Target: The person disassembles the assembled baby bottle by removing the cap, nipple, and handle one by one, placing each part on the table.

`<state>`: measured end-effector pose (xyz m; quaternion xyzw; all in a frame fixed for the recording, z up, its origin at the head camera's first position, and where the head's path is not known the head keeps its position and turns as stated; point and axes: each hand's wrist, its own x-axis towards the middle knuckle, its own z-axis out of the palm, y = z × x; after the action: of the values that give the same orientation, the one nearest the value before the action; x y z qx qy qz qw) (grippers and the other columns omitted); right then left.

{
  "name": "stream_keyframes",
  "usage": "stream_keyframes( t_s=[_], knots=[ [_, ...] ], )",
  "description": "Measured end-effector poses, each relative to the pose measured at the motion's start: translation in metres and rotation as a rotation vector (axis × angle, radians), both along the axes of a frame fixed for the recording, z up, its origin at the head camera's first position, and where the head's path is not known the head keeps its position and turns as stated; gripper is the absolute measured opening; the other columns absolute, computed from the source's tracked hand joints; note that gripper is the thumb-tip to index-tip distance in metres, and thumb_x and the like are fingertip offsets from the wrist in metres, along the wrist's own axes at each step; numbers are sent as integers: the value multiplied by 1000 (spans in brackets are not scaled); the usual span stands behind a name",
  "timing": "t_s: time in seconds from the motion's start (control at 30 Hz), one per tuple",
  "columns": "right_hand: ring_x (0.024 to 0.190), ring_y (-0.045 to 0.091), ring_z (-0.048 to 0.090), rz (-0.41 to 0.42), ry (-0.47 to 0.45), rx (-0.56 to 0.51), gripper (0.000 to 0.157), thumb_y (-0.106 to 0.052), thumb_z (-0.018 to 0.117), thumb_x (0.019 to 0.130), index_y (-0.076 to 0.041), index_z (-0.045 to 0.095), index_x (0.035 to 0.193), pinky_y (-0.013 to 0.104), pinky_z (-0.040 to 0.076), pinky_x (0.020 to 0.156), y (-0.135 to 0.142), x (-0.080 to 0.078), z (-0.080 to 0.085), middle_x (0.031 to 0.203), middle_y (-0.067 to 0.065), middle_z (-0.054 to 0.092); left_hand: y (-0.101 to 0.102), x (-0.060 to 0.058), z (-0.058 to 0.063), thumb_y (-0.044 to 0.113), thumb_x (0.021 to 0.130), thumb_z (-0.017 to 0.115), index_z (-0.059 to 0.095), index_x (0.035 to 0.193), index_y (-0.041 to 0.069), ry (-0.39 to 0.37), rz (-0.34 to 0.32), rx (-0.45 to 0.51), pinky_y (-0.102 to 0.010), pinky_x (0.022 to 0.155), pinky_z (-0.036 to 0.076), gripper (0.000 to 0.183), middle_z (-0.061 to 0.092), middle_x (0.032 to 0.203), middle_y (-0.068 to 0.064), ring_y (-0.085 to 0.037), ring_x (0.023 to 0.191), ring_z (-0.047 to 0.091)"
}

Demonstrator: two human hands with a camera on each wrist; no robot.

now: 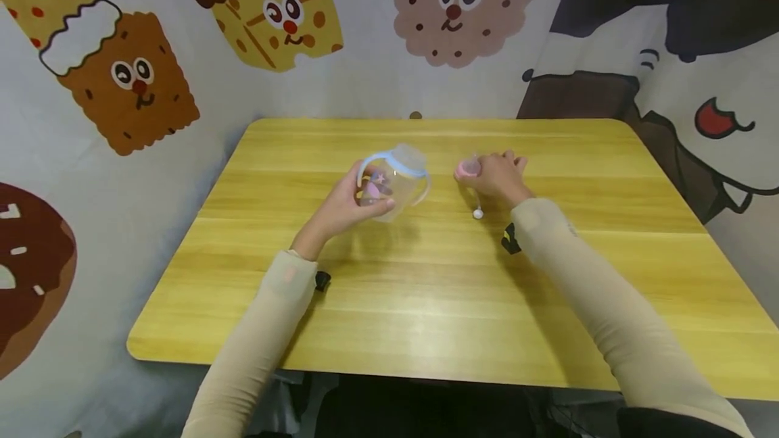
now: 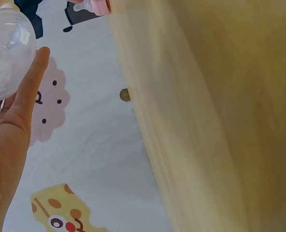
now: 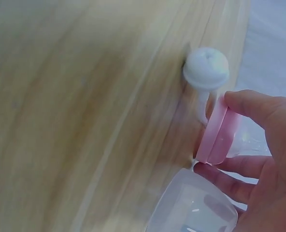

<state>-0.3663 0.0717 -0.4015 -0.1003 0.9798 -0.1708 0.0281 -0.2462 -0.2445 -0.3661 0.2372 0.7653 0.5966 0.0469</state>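
My left hand grips a clear baby bottle with a light-blue collar and two light-blue handles. The bottle is tilted above the table, and its clear rounded wall shows in the left wrist view. Farther right, my right hand pinches a pink nipple ring between thumb and fingers. A clear nipple points away from the ring, and from its other side runs a thin straw ending in a white weighted ball. Beside the right fingers is a translucent cap, hidden in the head view.
Both hands are over a yellow wood-grain table with rounded corners. Behind it hangs a pale cloth printed with cartoon snacks. Small black devices sit at the wrists. A dark chair stands at the table's near edge.
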Motion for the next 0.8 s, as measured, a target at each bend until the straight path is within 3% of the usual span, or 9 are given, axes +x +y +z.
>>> stream_keyframes(
  t_s=[0.13, 0.33, 0.47, 0.53, 0.6, 0.8],
  knots=[
    [105, 39, 39, -11, 5, 7, 49, -58, 64, 86, -10, 66, 79, 57, 15, 95, 1, 1, -1, 110, 18, 63, 1, 2, 1, 16, 87, 73, 38, 139, 11, 9, 2, -14, -38, 85, 57, 63, 46, 130, -15, -33, 114, 56],
    [104, 38, 39, -5, 2, 10, 57, -60, 64, 85, -5, 67, 100, 58, 16, 96, 5, 2, -5, 110, 19, 61, 3, 4, 0, 16, 88, 73, 39, 136, 9, 8, 5, -18, -38, 84, 58, 60, 48, 128, -14, -28, 111, 58],
    [107, 39, 37, -3, -12, 30, 81, -66, 64, 82, 1, 56, 127, 59, 17, 96, 8, 7, -10, 119, 24, 55, 4, 9, -4, 16, 88, 72, 39, 135, 6, -11, 7, -9, -38, 85, 57, 58, 47, 128, -11, -28, 111, 58],
    [113, 42, 36, 0, -4, 41, 96, -71, 61, 80, 3, 46, 139, 60, 17, 97, 9, 8, -7, 127, 27, 51, 5, 9, -3, 15, 88, 72, 38, 136, 6, -6, 1, -7, -38, 86, 57, 60, 47, 128, -11, -29, 112, 57],
    [119, 44, 33, 1, 0, 38, 102, -73, 60, 80, 2, 39, 145, 61, 15, 99, 9, 9, 1, 135, 28, 46, 6, 8, 1, 15, 88, 72, 37, 139, 7, 8, -6, -5, -38, 87, 57, 62, 46, 129, -11, -32, 114, 56],
    [128, 47, 26, 11, 0, 34, 82, -55, 58, 92, -1, 34, 149, 63, 8, 102, 10, 18, 26, 143, 29, 39, 9, 7, 9, 13, 88, 72, 37, 138, 7, 31, -11, 0, -38, 86, 57, 62, 45, 130, -16, -34, 114, 56]
  ],
)
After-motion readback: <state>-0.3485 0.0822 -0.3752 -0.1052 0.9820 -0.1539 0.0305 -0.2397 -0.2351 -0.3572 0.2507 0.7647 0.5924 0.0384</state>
